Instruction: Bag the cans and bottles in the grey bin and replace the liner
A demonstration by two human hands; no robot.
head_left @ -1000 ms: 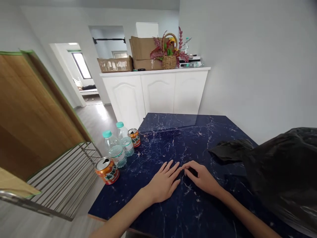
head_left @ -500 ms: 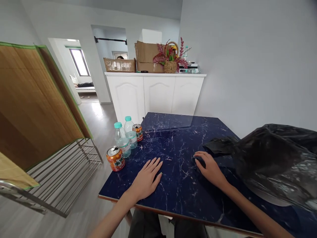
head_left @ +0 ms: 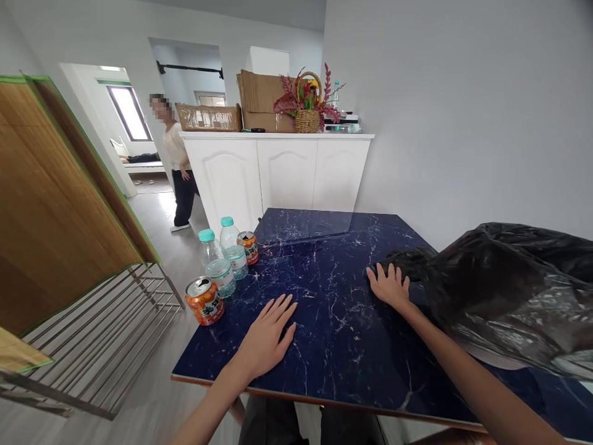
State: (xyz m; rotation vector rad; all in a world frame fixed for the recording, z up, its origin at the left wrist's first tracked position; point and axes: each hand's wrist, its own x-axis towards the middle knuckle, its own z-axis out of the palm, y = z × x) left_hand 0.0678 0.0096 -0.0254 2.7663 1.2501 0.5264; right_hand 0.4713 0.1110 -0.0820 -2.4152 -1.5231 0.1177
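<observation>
A hand could slide through the middle of the blue tabletop (head_left: 331, 346), between the left hand (head_left: 265, 340) and the right hand (head_left: 390, 289), right up to the far end. Two bottles (head_left: 219, 272) and two orange cans (head_left: 204, 303) stand like a fence along the left edge. The big black bag (head_left: 504, 290) blocks the right side, its crumpled end close to the right hand.

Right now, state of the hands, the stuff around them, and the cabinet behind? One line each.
Nearer can: upright, opened.
Farther can: upright, opened.
Nearer bottle: upright, capped.
Farther bottle: upright, capped.
Black bag: crumpled.
Left hand: palm down on the table, fingers extended, holding nothing.
Right hand: palm down, fingers spread beside the bag's bunched end; contact unclear.
Cabinet doors: shut.
</observation>
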